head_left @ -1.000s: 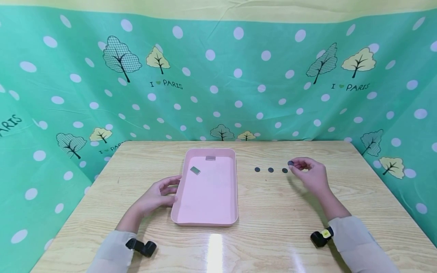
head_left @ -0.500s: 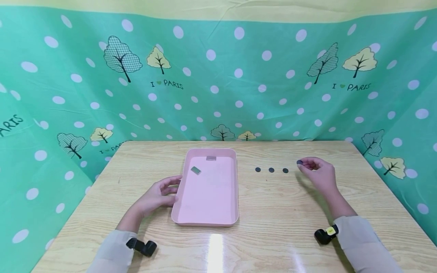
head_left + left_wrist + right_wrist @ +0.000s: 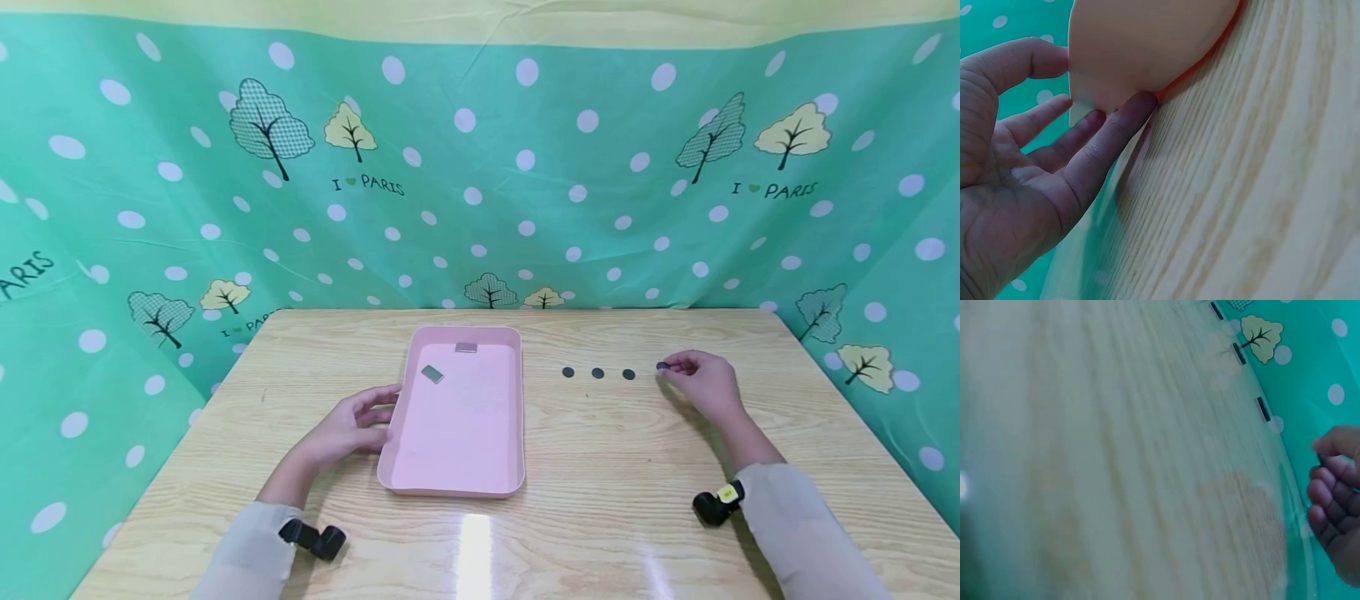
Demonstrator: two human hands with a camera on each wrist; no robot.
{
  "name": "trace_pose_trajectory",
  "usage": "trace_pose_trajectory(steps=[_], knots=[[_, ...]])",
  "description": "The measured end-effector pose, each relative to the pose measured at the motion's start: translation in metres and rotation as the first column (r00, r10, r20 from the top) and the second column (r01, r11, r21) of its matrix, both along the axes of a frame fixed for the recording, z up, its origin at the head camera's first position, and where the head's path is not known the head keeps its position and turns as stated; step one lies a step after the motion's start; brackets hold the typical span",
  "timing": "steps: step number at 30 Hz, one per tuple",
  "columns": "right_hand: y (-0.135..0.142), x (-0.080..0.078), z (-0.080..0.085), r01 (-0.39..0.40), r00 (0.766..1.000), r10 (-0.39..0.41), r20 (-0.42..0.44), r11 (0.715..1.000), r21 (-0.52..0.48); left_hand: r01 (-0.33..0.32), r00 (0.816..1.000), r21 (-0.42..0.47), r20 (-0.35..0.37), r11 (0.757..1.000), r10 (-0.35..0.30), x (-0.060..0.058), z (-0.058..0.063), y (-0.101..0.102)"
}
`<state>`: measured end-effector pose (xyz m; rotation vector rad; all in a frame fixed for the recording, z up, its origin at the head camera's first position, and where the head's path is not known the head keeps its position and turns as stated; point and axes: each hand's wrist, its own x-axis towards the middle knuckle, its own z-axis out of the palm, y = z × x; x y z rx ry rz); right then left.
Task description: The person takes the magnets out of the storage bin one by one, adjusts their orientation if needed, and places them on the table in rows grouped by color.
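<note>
In the head view, my right hand pinches a small black disc between thumb and fingertips, low over the table's right side. The right wrist view shows the dark edge of that disc at the fingertips. Left of it, three like discs lie spaced in a row: a near disc, a middle disc and a far-left disc. My left hand rests its fingertips on the outer left wall of a pink tray; in the left wrist view the fingers are extended against that wall.
Inside the tray, one small grey metallic rectangle lies aslant and another grey rectangle is at the back wall. The wooden table ends at a green dotted curtain behind and at both sides.
My right hand has moved right with the disc, away from the row, then lowered slightly toward the table. The left hand, the tray and the three discs in the row have stayed put.
</note>
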<state>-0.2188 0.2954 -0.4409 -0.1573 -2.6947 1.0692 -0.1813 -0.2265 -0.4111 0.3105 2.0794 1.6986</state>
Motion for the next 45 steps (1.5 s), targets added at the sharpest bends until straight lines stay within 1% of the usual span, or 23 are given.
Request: trace_pose_trajectory(steps=[3,6,10,12,19,24,31,36,39,45], knots=[[0.004,-0.004,-0.003,-0.042,0.999,0.04,0.035,0.997,0.066,0.005,1.0,0.005,0.001,1.0,-0.005,0.0,0.0,0.0],[0.007,-0.006,-0.003,-0.066,0.996,0.059,0.071,0.993,0.093,-0.002,1.0,-0.002,-0.007,1.0,0.002,-0.004,-0.009,-0.004],[0.007,-0.007,-0.002,-0.096,0.99,0.084,0.109,0.99,0.106,-0.026,1.0,-0.015,-0.008,1.0,0.026,-0.009,-0.021,-0.008],[0.007,-0.007,-0.002,-0.106,0.988,0.092,0.125,0.988,0.11,-0.034,0.999,-0.017,-0.003,0.999,0.034,-0.009,-0.021,-0.008],[0.008,-0.01,-0.001,-0.126,0.982,0.105,0.155,0.983,0.135,-0.014,1.0,-0.002,-0.016,1.0,0.014,-0.01,-0.023,-0.008],[0.008,-0.011,-0.001,-0.124,0.978,0.099,0.181,0.984,0.13,-0.012,1.0,-0.003,-0.019,1.0,0.012,-0.01,-0.023,-0.009],[0.009,-0.01,-0.001,-0.105,0.98,0.082,0.181,0.987,0.121,-0.012,1.0,-0.004,-0.02,1.0,0.012,-0.009,-0.023,-0.009],[0.009,-0.009,0.001,-0.089,0.984,0.068,0.162,0.988,0.124,-0.013,1.0,-0.002,-0.01,1.0,0.013,-0.008,-0.019,-0.007],[0.008,-0.009,0.002,-0.097,0.988,0.08,0.135,0.988,0.121,-0.009,1.0,0.002,-0.006,1.0,0.009,-0.006,-0.014,-0.005],[0.0,-0.01,0.009,-0.147,0.988,0.143,0.058,0.986,0.077,-0.007,1.0,0.007,-0.001,1.0,0.007,0.0,0.0,0.0]])
